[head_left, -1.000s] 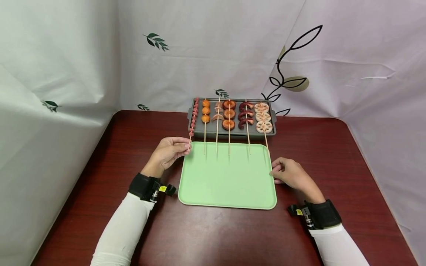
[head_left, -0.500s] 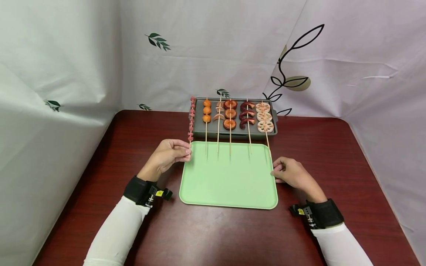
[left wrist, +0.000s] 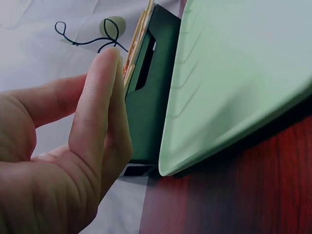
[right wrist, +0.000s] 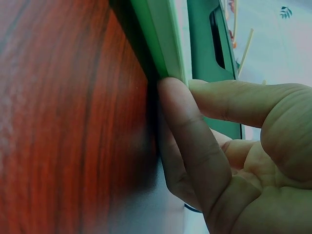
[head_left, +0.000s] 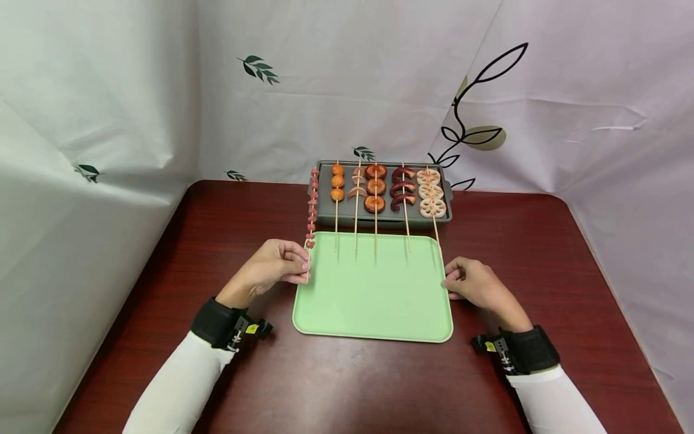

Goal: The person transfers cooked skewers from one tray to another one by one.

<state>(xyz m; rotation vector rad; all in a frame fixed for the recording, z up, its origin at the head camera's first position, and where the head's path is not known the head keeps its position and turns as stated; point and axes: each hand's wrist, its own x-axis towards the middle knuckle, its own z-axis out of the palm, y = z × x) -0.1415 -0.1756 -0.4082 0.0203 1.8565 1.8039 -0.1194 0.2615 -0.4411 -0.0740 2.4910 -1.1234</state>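
Note:
My left hand (head_left: 273, 265) pinches the stick of a skewer of small pink meat-like pieces (head_left: 311, 218), held over the left edge of a light green tray (head_left: 374, 295). In the left wrist view, thumb and fingertips meet, and the stick between them is hard to make out. With thumb and index finger, my right hand (head_left: 474, 282) grips the tray's right rim, also close up in the right wrist view, where the tray edge (right wrist: 168, 44) lies between the fingertips. Behind the tray stands a dark grey grill pan (head_left: 379, 223).
On the grill pan lie skewers of orange balls (head_left: 337, 181), pale crescent pieces (head_left: 356, 191), brown mushroom-like rounds (head_left: 375, 188), dark red tentacles (head_left: 402, 188) and lotus root slices (head_left: 432, 191). Their sticks reach over the tray's back edge. A patterned white curtain (head_left: 336, 90) hangs behind the red-brown table (head_left: 347, 386).
My left hand has drawn the meat skewer off the pan's left side and toward me, over the tray's left edge. My right hand stays at the tray rim.

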